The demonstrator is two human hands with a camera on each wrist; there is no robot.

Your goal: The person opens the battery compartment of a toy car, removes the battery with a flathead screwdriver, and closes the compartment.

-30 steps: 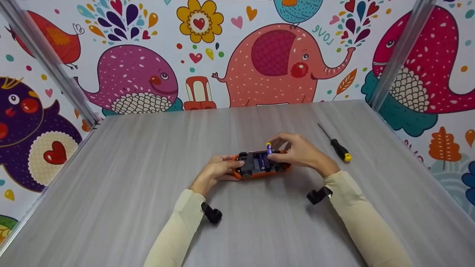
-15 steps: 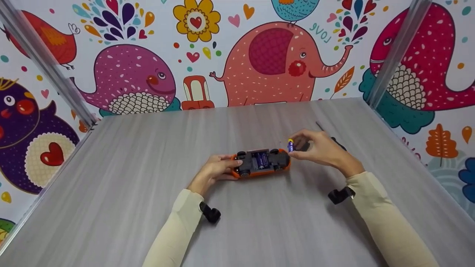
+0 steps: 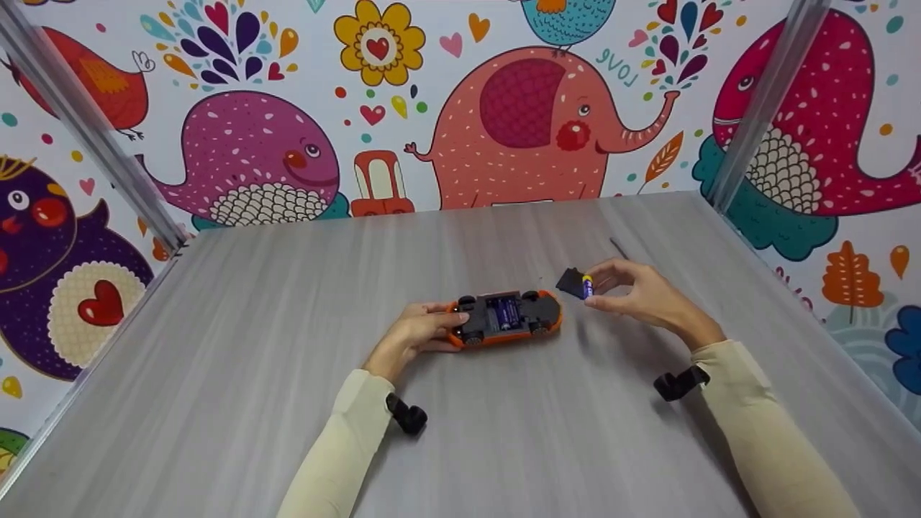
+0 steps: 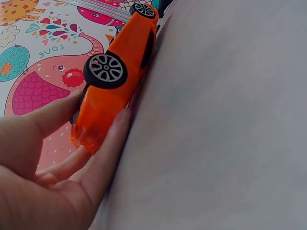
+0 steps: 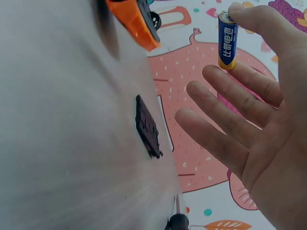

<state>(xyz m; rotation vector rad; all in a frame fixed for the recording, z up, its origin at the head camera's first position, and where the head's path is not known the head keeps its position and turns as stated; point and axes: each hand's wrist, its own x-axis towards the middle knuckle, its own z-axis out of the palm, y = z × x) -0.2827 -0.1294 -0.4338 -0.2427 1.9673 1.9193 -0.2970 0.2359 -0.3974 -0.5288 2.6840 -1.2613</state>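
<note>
Battery (image 5: 227, 40), now lifted clear of the upturned toy car (image 3: 505, 317) steadied by the left hand (image 3: 414, 334), sits pinched in the right hand (image 3: 640, 295) beside the loose cover (image 3: 571, 282).

Bright, even light with soft shadows; head view bends at its edges, wrist views blur up close.

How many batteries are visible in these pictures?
2. One battery is pinched in the right hand; one lies in the toy car compartment. More may be hidden.
</note>
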